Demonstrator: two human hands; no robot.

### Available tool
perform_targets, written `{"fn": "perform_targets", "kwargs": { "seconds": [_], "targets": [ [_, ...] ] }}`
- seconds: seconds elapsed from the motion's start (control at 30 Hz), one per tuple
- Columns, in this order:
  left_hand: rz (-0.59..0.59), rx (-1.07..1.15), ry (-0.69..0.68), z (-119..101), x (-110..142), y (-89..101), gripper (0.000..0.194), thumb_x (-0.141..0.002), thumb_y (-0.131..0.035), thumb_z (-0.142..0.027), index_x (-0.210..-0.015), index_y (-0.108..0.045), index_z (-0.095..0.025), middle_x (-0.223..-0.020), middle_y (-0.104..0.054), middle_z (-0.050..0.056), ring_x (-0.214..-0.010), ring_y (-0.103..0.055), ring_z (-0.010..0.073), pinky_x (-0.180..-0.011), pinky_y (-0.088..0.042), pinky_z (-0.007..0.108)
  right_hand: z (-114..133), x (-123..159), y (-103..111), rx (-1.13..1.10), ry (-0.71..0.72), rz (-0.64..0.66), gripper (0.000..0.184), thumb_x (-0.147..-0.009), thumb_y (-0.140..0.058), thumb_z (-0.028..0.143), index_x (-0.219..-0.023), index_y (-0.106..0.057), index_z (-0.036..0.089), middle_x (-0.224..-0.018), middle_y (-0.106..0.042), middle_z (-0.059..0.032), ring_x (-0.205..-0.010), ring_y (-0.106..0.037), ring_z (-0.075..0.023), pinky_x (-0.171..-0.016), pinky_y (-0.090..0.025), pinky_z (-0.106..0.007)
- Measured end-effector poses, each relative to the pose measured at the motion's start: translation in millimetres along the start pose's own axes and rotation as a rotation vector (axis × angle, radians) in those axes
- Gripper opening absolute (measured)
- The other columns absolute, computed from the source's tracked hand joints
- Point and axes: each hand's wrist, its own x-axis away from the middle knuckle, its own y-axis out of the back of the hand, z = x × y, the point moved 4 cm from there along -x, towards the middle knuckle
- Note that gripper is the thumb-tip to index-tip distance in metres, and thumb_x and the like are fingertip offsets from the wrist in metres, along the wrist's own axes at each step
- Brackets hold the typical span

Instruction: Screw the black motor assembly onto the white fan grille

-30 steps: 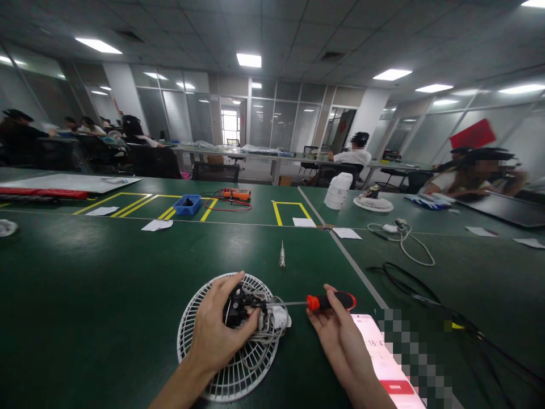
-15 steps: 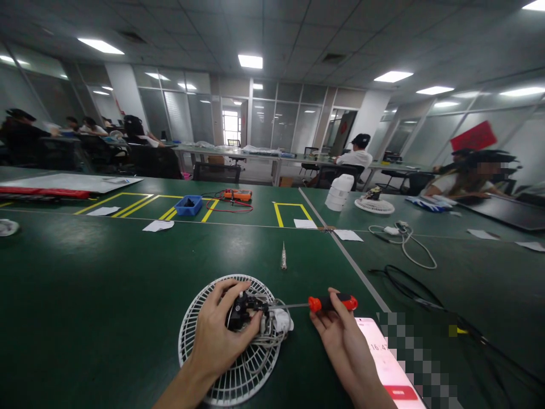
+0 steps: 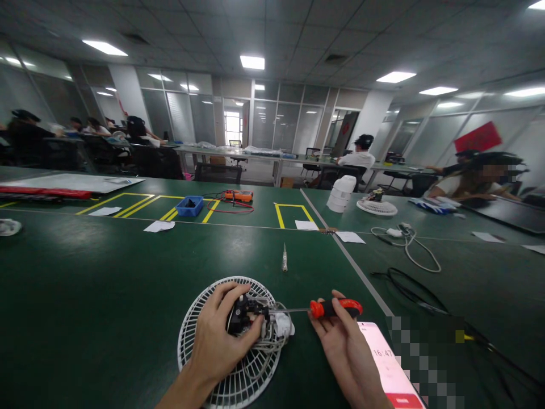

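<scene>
A white round fan grille (image 3: pixel 238 392) lies on the green table with a black fan motor (image 3: pixel 240 312) on top of it. My left hand (image 3: pixel 221 329) is closed around the motor, fingers over its top and thumb at its near side. In my right hand (image 3: pixel 344 335) is a screwdriver (image 3: pixel 336 308) with a red and black handle, held level. Its shaft points left, and the tip reaches the motor's right side, where the exact contact is hidden. Bundled pale cable (image 3: pixel 272 335) and a white part (image 3: pixel 283 325) sit beside the motor on the grille.
A small clear-handled screwdriver (image 3: pixel 284 260) lies beyond the grille. A lit phone (image 3: pixel 385 358) is by my right wrist. Black cables (image 3: pixel 426 301) and a white cord (image 3: pixel 415 247) lie right. Farther off are a blue bin (image 3: pixel 190 207), an orange multimeter (image 3: pixel 239 196) and another fan grille (image 3: pixel 377 207).
The screwdriver handle has turned slightly in my right hand and sits a little farther right. My left hand keeps its hold on the motor. The whole view has shifted slightly.
</scene>
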Motion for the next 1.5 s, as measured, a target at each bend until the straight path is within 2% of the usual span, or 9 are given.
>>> {"fn": "perform_targets", "kwargs": {
  "seconds": [0.1, 0.33, 0.5, 0.6, 0.77, 0.87, 1.1, 1.33, 1.5],
  "targets": [
    [0.000, -0.006, 0.000, 0.7, 0.3, -0.6, 0.044, -0.080, -0.073, -0.031, -0.121, -0.060, -0.025, -0.117, -0.062, 0.007, -0.108, -0.065, 0.0254, -0.092, -0.058, 0.043, -0.7, 0.4, -0.5, 0.053, 0.004, -0.004, 0.057, -0.060, -0.094, 0.032, -0.107, -0.064, 0.026, -0.084, -0.070, 0.0029, -0.079, -0.070, -0.0181, -0.073, -0.060, -0.031],
    [0.034, -0.034, -0.003, -0.6, -0.7, -2.2, 0.059, -0.081, -0.072, -0.033, -0.137, -0.054, -0.028, -0.120, -0.061, 0.008, -0.108, -0.065, 0.0259, -0.093, -0.059, 0.044, 4.3, -0.4, 1.3, -0.008, -0.006, -0.022, 0.058, -0.051, -0.090, 0.016, -0.103, -0.066, 0.023, -0.097, -0.073, -0.0022, -0.096, -0.070, -0.0221, -0.089, -0.059, -0.037],
    [0.029, -0.043, 0.008, -0.5, 0.1, -3.0, 0.055, -0.082, -0.072, -0.035, -0.134, -0.055, -0.027, -0.122, -0.061, 0.009, -0.110, -0.064, 0.0264, -0.094, -0.058, 0.046, -1.4, -1.7, 4.1, 0.017, -0.038, -0.039, 0.056, -0.060, -0.091, 0.033, -0.108, -0.063, 0.026, -0.088, -0.072, -0.0005, -0.085, -0.072, -0.0210, -0.076, -0.060, -0.034],
    [0.016, -0.035, 0.011, -0.5, 0.7, -2.3, 0.048, -0.080, -0.073, -0.034, -0.126, -0.059, -0.027, -0.120, -0.062, 0.008, -0.109, -0.065, 0.0266, -0.093, -0.058, 0.046, -2.6, -2.2, 4.0, 0.069, -0.031, -0.020, 0.057, -0.060, -0.093, 0.034, -0.109, -0.063, 0.026, -0.085, -0.070, 0.0014, -0.080, -0.071, -0.0195, -0.072, -0.060, -0.031],
    [0.013, -0.027, 0.010, -0.3, -0.5, -2.2, 0.049, -0.080, -0.073, -0.034, -0.125, -0.056, -0.026, -0.119, -0.063, 0.008, -0.108, -0.065, 0.0265, -0.093, -0.058, 0.045, 0.5, -2.7, 4.4, 0.075, 0.018, 0.008, 0.051, -0.056, -0.094, 0.028, -0.099, -0.066, 0.025, -0.089, -0.072, 0.0016, -0.089, -0.072, -0.0213, -0.085, -0.060, -0.038],
    [0.012, -0.017, 0.009, 0.1, -1.1, -2.8, 0.050, -0.080, -0.074, -0.034, -0.125, -0.054, -0.025, -0.119, -0.064, 0.008, -0.108, -0.065, 0.0267, -0.093, -0.057, 0.045, -0.9, -4.4, 7.2, 0.057, 0.007, 0.012, 0.054, -0.053, -0.095, 0.026, -0.099, -0.066, 0.024, -0.093, -0.074, -0.0011, -0.098, -0.071, -0.0221, -0.089, -0.058, -0.037],
    [0.005, -0.007, 0.004, -0.1, 0.2, -1.8, 0.050, -0.079, -0.074, -0.035, -0.124, -0.053, -0.024, -0.117, -0.065, 0.009, -0.107, -0.065, 0.0273, -0.093, -0.057, 0.046, -5.3, -6.5, 9.2, 0.089, -0.010, -0.024, 0.062, -0.059, -0.094, 0.038, -0.112, -0.062, 0.029, -0.085, -0.071, 0.0033, -0.080, -0.072, -0.0194, -0.066, -0.057, -0.028],
    [0.007, -0.001, 0.021, 1.5, -0.6, -2.9, 0.050, -0.080, -0.073, -0.033, -0.124, -0.053, -0.023, -0.118, -0.064, 0.009, -0.110, -0.064, 0.0274, -0.094, -0.057, 0.046, 0.2, -4.2, 4.8, 0.036, 0.018, 0.020, 0.054, -0.052, -0.093, 0.020, -0.100, -0.068, 0.022, -0.099, -0.074, -0.0024, -0.102, -0.070, -0.0225, -0.093, -0.058, -0.036],
    [0.000, -0.009, 0.011, 0.0, -0.2, -1.8, 0.050, -0.080, -0.073, -0.034, -0.124, -0.053, -0.023, -0.118, -0.065, 0.009, -0.108, -0.065, 0.0270, -0.094, -0.057, 0.046, -3.1, -1.9, 2.4, -0.012, -0.011, -0.022, 0.060, -0.054, -0.093, 0.023, -0.107, -0.065, 0.023, -0.094, -0.074, -0.0030, -0.092, -0.072, -0.0207, -0.083, -0.061, -0.033]
  ]
}}
